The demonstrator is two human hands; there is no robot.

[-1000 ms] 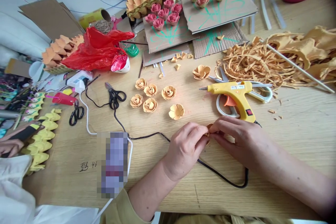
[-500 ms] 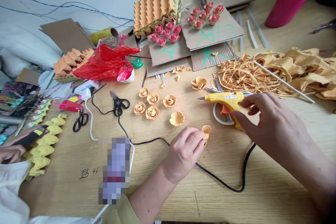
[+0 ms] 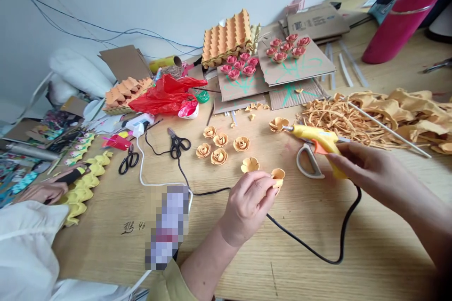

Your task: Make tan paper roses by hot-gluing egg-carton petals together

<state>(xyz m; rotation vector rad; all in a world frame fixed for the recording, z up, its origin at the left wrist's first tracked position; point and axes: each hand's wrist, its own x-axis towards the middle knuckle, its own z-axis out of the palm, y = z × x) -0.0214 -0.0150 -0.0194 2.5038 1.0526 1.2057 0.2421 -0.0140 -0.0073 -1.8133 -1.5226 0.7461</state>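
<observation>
My left hand [image 3: 249, 204] pinches a small orange petal piece [image 3: 278, 175] of egg-carton pulp, its cupped end showing above the fingertips. To the right, my right hand [image 3: 367, 164] is closed around the handle of a yellow glue gun [image 3: 314, 135] with an orange trigger. Its nozzle points left, close to an open orange pulp flower [image 3: 278, 124]. A petalled cup [image 3: 250, 165] lies just beyond my left hand. Several finished-looking orange roses [image 3: 219, 156] sit left of it. A white-edged loop-shaped piece [image 3: 309, 162] rests on the table below the glue gun.
Black scissors [image 3: 179, 144] and a red plastic bag [image 3: 169, 94] lie to the left. Pink flowers stand on cardboard [image 3: 300, 68] at the back. Pulp scraps [image 3: 332, 115] and a pink bottle [image 3: 402, 26] are at right. A black cord [image 3: 307, 244] crosses the front. Another person's hand [image 3: 47, 191] is at far left.
My right hand has closed on the glue gun and lifted it off the table, leaving the loop-shaped piece behind. My left hand keeps its pinch. The camera view has shifted.
</observation>
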